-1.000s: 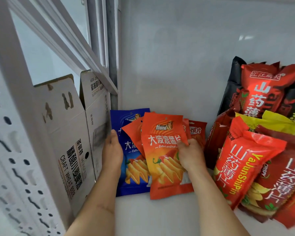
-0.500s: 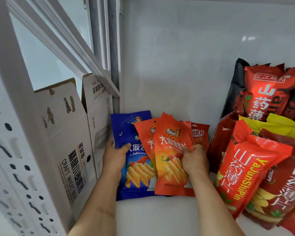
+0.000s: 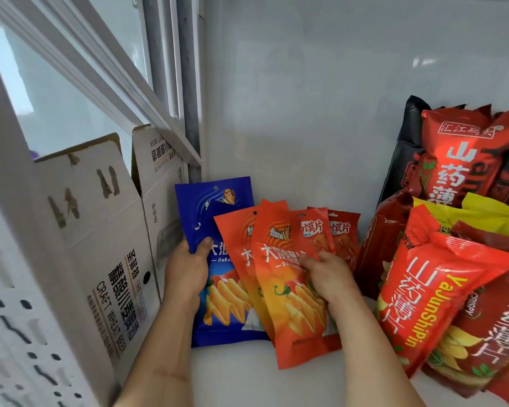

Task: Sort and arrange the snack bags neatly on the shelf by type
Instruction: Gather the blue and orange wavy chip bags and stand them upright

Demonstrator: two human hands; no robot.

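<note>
A blue chip bag (image 3: 218, 207) leans at the shelf's back left corner, and my left hand (image 3: 185, 268) grips its left edge with the thumb on its front. Two orange chip bags overlap in front of it; my right hand (image 3: 329, 274) holds the front orange bag (image 3: 288, 318) by its right side. Behind them stand two smaller red bags (image 3: 343, 233). At the right, a loose heap of large red yam-chip bags (image 3: 423, 292) with yellow (image 3: 482, 212) and black ones (image 3: 406, 133) leans against the wall.
A cardboard beer carton (image 3: 100, 259) stands just left of the blue bag, outside the shelf's white perforated upright (image 3: 9, 318). The white shelf floor (image 3: 241, 377) shows between my forearms. The white back wall (image 3: 306, 113) rises behind the bags.
My left hand has slid onto the blue bag's edge with its thumb in front. My right hand has shifted the front orange bag right and tilted it, so the orange bags fan out.
</note>
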